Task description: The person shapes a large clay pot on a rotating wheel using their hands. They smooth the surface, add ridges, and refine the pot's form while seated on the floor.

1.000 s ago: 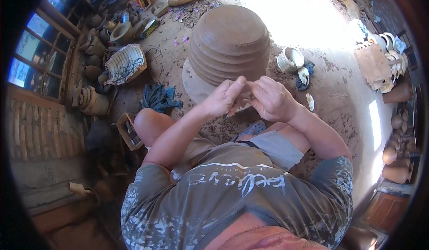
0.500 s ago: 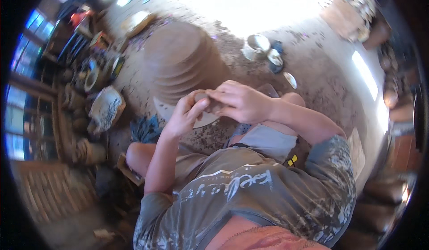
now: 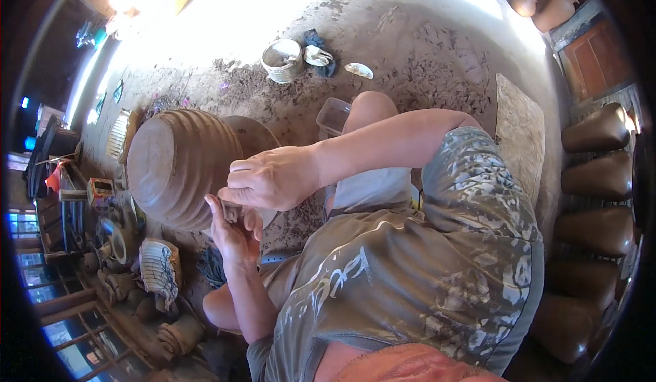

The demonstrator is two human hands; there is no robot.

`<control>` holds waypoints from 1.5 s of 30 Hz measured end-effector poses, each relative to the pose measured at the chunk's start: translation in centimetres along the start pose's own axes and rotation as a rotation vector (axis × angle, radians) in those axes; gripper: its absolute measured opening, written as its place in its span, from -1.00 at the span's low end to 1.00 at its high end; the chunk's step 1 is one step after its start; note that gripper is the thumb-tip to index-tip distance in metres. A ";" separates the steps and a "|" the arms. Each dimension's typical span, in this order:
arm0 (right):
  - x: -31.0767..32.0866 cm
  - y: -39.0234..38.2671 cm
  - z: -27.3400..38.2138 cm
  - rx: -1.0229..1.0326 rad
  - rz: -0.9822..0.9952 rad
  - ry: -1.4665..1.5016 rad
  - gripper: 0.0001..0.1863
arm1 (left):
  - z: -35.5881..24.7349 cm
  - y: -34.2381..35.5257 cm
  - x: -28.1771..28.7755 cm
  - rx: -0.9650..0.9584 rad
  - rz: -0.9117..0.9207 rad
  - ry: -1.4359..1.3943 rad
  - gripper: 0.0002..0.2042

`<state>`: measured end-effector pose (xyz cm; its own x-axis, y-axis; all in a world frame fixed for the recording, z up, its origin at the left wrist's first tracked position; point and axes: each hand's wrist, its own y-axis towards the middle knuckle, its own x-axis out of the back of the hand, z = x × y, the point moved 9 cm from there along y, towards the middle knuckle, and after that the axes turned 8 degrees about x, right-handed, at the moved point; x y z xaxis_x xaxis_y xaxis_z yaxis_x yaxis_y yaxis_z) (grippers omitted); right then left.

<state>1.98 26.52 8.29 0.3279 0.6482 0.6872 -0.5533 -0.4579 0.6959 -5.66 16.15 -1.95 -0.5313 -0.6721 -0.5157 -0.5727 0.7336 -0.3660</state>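
Left hand (image 3: 236,237) closed around small clay lump (image 3: 233,213), probably to steady it; right hand (image 3: 277,177) bunched above, grip unclear; ribbed clay pot (image 3: 181,167) near.

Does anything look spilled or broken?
Dark brown, clay-like crumbs lie scattered across the pale grey floor near the round whitish bucket, like a spill. The ridged brown clay pot shows no obvious break.

Small piece (image 3: 233,213) mostly hidden between left hand (image 3: 234,237) and right hand (image 3: 277,179); ridged pot (image 3: 179,167) partly covered
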 end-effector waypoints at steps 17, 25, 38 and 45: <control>0.2 -0.1 -2.1 -0.210 -0.083 0.146 -0.83 | -2.3 -0.5 -0.2 -0.211 0.014 0.414 -0.67; 1.2 1.2 -8.0 -0.570 -0.292 0.295 -0.84 | -11.4 -3.7 6.7 -1.244 -0.602 0.189 -0.50; -1.7 8.5 -5.9 -0.115 -0.053 -0.148 -0.84 | -13.5 -3.5 9.5 -1.192 -0.878 0.419 -0.42; -3.7 10.7 -5.1 -0.082 -0.125 -0.158 -0.94 | -13.5 -4.2 10.1 -1.109 -0.968 0.295 -0.44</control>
<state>-9.05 22.29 12.17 0.5099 0.5904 0.6256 -0.5594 -0.3249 0.7625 -17.06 4.92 4.77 0.2932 -0.9339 -0.2045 -0.8641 -0.3504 0.3614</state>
